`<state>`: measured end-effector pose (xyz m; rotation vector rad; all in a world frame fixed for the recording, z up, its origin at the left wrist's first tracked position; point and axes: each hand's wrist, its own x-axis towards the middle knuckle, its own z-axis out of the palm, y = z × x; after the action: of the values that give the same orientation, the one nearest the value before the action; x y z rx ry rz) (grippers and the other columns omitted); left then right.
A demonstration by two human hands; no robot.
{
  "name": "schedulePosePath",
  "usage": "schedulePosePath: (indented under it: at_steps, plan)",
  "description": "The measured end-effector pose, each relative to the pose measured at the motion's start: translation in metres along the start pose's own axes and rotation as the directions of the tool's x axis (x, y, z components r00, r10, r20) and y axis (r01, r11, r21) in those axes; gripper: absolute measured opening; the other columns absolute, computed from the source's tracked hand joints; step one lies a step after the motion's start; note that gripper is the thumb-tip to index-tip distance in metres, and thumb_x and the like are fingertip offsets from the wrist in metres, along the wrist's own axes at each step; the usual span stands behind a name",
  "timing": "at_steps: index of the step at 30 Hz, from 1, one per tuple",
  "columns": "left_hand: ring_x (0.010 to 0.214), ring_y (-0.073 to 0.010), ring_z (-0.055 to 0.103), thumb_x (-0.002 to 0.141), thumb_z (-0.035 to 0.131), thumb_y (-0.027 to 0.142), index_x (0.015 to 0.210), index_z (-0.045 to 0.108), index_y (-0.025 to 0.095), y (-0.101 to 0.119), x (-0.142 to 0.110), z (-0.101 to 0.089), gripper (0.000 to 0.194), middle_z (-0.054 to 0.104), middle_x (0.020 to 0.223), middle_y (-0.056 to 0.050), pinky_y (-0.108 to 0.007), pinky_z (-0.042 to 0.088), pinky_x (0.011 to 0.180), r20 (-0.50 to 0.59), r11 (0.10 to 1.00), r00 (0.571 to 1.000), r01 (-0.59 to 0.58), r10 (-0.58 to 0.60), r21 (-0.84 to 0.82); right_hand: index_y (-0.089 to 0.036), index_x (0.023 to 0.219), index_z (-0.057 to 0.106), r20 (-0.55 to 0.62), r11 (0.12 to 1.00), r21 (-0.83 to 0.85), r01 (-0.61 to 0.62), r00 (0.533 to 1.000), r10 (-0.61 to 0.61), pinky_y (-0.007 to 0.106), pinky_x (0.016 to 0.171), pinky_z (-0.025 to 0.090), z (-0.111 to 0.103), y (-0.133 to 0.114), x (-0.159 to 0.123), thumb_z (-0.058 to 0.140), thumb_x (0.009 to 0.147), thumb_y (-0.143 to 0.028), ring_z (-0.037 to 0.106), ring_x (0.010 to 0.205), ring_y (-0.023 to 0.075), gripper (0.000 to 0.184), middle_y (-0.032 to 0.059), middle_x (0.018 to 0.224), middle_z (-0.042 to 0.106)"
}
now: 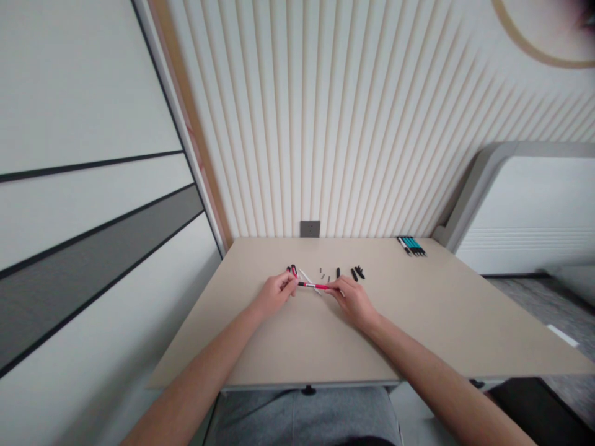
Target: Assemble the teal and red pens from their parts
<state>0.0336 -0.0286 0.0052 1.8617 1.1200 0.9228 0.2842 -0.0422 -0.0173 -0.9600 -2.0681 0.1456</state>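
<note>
A red pen (314,285) with a black end is held level just above the beige table (418,322), between both hands. My left hand (277,291) pinches its left end with the fingers closed. My right hand (351,296) pinches its right end, fingers closed as well. A white pen part (305,274) lies on the table just behind the red pen. Small black pen parts (357,272) and tiny grey pieces (324,273) lie scattered a little beyond my right hand.
A bundle of teal and black pens (411,245) lies at the table's far right, near the ribbed wall. A grey wall socket (310,228) sits behind the table's back edge. A white cabinet (525,210) stands to the right.
</note>
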Motion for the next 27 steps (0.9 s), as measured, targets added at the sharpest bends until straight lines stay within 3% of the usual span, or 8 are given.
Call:
schedulePosePath:
  at_steps: [7, 14, 20, 24, 27]
  plan:
    - [0.046, -0.0093, 0.044, 0.093, 0.041, 0.052, 0.067, 0.051, 0.017, 0.0025, -0.0007, 0.0007, 0.045, 0.050, 0.053, 0.004, -0.021, 0.033, 0.048, -0.002, 1.000, 1.000, -0.007, 0.007, 0.021, -0.020, 0.093, 0.068, 0.034, 0.999, -0.040, 0.036, 0.999, -0.034, 0.031, 0.067, 0.046, -0.0009, -0.0032, -0.0009, 0.049, 0.097, -0.033, 0.058, 0.073, 0.0186, 0.024, 0.0069, 0.078, 0.063]
    - [0.050, -0.0081, 0.043, 0.090, 0.051, 0.045, 0.092, 0.059, 0.016, -0.0012, 0.0019, 0.0001, 0.030, 0.057, 0.068, 0.002, -0.020, 0.034, 0.048, -0.052, 0.995, 0.995, -0.090, 0.088, -0.039, -0.019, 0.093, 0.069, 0.024, 0.987, 0.104, -0.118, 0.993, 0.117, 0.028, 0.063, 0.045, -0.0045, -0.0081, 0.0024, 0.051, 0.096, -0.033, 0.059, 0.069, 0.0165, 0.023, 0.0049, 0.076, 0.064]
    - [0.059, -0.0104, 0.054, 0.086, 0.059, 0.044, 0.107, 0.056, 0.017, -0.0013, 0.0017, 0.0015, 0.035, 0.068, 0.092, -0.006, -0.021, 0.041, 0.055, -0.092, 0.992, 0.992, -0.099, 0.092, -0.076, -0.018, 0.091, 0.069, -0.011, 0.982, 0.130, -0.135, 0.990, 0.138, 0.027, 0.062, 0.044, -0.0054, -0.0047, 0.0036, 0.051, 0.095, -0.034, 0.057, 0.068, 0.0167, 0.024, 0.0054, 0.074, 0.063]
    - [0.053, -0.0095, 0.050, 0.092, 0.046, 0.050, 0.090, 0.061, 0.015, 0.0015, 0.0000, -0.0004, 0.039, 0.065, 0.074, -0.003, -0.020, 0.038, 0.051, -0.076, 0.999, 0.996, -0.040, 0.039, -0.023, -0.018, 0.091, 0.069, -0.013, 0.986, 0.129, -0.106, 0.994, 0.109, 0.027, 0.063, 0.045, -0.0056, -0.0043, 0.0035, 0.052, 0.095, -0.032, 0.058, 0.069, 0.0171, 0.022, 0.0058, 0.075, 0.064]
    - [0.049, -0.0086, 0.045, 0.091, 0.046, 0.051, 0.078, 0.060, 0.015, 0.0021, -0.0002, -0.0011, 0.042, 0.059, 0.062, 0.001, -0.020, 0.034, 0.048, -0.055, 0.999, 0.998, -0.028, 0.030, 0.033, -0.019, 0.092, 0.069, 0.000, 0.989, 0.117, -0.085, 0.996, 0.086, 0.027, 0.065, 0.046, -0.0054, -0.0050, 0.0033, 0.053, 0.094, -0.030, 0.058, 0.070, 0.0173, 0.020, 0.0057, 0.076, 0.063]
